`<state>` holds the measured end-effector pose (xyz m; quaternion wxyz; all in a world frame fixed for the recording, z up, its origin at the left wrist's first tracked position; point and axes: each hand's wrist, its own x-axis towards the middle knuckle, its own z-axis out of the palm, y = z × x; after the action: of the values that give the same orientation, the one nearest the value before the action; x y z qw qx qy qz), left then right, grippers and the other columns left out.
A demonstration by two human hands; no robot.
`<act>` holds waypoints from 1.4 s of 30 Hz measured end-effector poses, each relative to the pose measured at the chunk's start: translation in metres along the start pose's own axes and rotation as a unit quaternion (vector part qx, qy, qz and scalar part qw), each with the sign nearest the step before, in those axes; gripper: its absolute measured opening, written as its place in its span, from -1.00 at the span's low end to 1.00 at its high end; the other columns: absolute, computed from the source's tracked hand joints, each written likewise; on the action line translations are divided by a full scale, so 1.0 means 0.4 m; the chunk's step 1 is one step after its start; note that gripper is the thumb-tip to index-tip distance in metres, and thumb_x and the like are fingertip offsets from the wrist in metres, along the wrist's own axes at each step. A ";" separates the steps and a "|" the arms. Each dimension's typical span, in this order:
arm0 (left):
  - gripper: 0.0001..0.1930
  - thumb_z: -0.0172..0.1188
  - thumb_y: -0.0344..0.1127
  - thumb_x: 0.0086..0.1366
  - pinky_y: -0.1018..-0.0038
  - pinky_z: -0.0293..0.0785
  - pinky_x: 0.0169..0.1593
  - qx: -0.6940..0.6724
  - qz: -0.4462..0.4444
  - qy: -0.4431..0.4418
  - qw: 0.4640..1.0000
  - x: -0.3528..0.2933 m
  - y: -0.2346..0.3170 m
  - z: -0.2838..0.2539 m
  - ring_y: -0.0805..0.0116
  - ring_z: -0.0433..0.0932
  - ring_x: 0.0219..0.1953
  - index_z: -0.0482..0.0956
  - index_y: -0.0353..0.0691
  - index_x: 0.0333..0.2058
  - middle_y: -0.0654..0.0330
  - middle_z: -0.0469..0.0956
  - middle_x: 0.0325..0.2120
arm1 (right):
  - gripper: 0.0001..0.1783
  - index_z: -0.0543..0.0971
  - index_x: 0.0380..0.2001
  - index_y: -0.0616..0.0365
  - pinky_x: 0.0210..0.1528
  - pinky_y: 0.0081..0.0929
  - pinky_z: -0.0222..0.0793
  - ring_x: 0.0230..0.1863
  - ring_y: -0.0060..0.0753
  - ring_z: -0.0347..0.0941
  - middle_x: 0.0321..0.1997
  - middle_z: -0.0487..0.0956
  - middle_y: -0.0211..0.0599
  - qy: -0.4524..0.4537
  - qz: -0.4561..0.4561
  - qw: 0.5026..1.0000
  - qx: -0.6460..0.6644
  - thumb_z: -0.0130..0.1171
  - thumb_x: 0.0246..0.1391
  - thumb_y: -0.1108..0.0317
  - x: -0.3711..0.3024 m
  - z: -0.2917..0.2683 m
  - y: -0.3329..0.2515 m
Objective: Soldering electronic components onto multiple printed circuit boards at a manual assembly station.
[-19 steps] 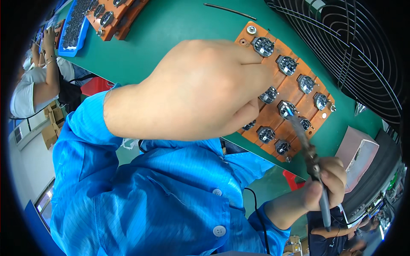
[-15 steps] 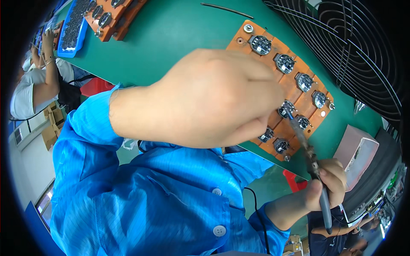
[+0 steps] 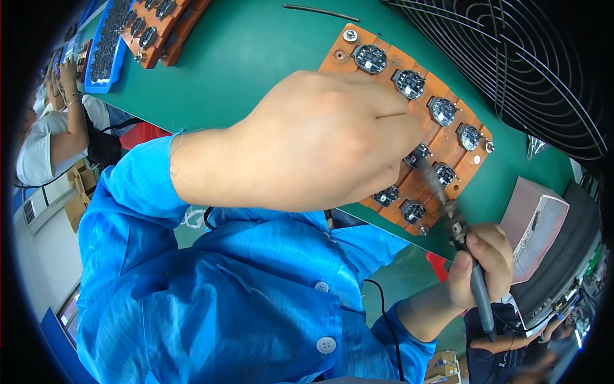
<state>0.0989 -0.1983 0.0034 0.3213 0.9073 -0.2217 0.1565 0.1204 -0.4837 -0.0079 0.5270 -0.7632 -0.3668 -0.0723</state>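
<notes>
My right hand is closed around the dark handle of a soldering iron. The iron's tip meets a small round circuit assembly in an orange fixture. More such assemblies, round and black with silvery boards, sit in rows there, including one at the far corner. Over the fixture's left part lies my left hand, back up and fingers curled in beside the iron's tip. Its fingertips are hidden, so what they pinch, if anything, cannot be seen.
A black wire fan guard stands at the far right, with a pink open box nearer. Far left are another orange fixture and a blue tray of small dark parts. A thin dark rod lies on the green table.
The fixture appears slightly farther left and up in view, with the iron and my right hand shifted likewise. The tip stays at the same assembly, and my left hand keeps its curled pose.
</notes>
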 end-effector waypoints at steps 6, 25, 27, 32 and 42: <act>-0.78 0.38 -0.54 -0.05 0.37 0.49 -0.48 0.025 -0.003 -0.005 1.000 0.004 0.001 -0.009 0.21 0.54 -0.53 0.63 -0.20 -0.36 0.20 0.50 -0.54 | -0.69 0.56 -0.38 0.36 -0.54 -0.43 0.35 -0.59 -0.26 0.46 -0.48 0.58 -0.07 0.000 -0.004 1.000 0.010 0.42 0.01 0.32 -0.004 -0.007 0.011; -0.74 0.38 -0.55 -0.10 0.37 0.51 -0.49 0.036 0.036 -0.024 0.998 0.005 0.013 -0.010 0.21 0.54 -0.54 0.65 -0.23 -0.35 0.19 0.51 -0.52 | -0.70 0.57 -0.40 0.34 -0.54 -0.43 0.36 -0.58 -0.24 0.48 -0.49 0.58 -0.08 -0.001 -0.004 1.000 0.022 0.45 -0.04 0.33 -0.005 -0.002 0.012; -0.74 0.38 -0.56 -0.10 0.38 0.49 -0.50 0.033 0.017 -0.018 0.999 0.007 0.016 -0.013 0.22 0.54 -0.55 0.65 -0.24 -0.35 0.19 0.51 -0.53 | -0.68 0.56 -0.40 0.34 -0.54 -0.43 0.37 -0.58 -0.24 0.48 -0.49 0.58 -0.08 -0.005 -0.007 1.000 0.014 0.45 -0.03 0.31 -0.011 -0.007 0.012; -0.75 0.37 -0.57 -0.09 0.41 0.45 -0.52 0.005 0.000 -0.003 1.000 0.012 0.028 -0.015 0.26 0.52 -0.57 0.66 -0.24 -0.35 0.19 0.49 -0.57 | -0.65 0.53 -0.35 0.31 -0.54 -0.40 0.37 -0.59 -0.25 0.45 -0.51 0.54 -0.12 0.046 -0.013 0.998 0.036 0.43 0.02 0.26 -0.051 -0.040 0.008; -0.76 0.39 -0.57 -0.07 0.43 0.45 -0.53 -0.050 0.037 -0.001 0.998 0.023 0.029 0.046 0.29 0.53 -0.56 0.67 -0.23 -0.35 0.20 0.50 -0.56 | -0.65 0.54 -0.39 0.34 -0.53 -0.39 0.38 -0.59 -0.24 0.44 -0.52 0.54 -0.08 0.041 0.009 0.999 -0.026 0.38 0.10 0.23 -0.079 -0.071 0.024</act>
<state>0.1035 -0.2211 -0.0004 0.3601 0.8813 -0.2633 0.1559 0.1115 -0.5252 -0.0184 0.5222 -0.7762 -0.3362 -0.1087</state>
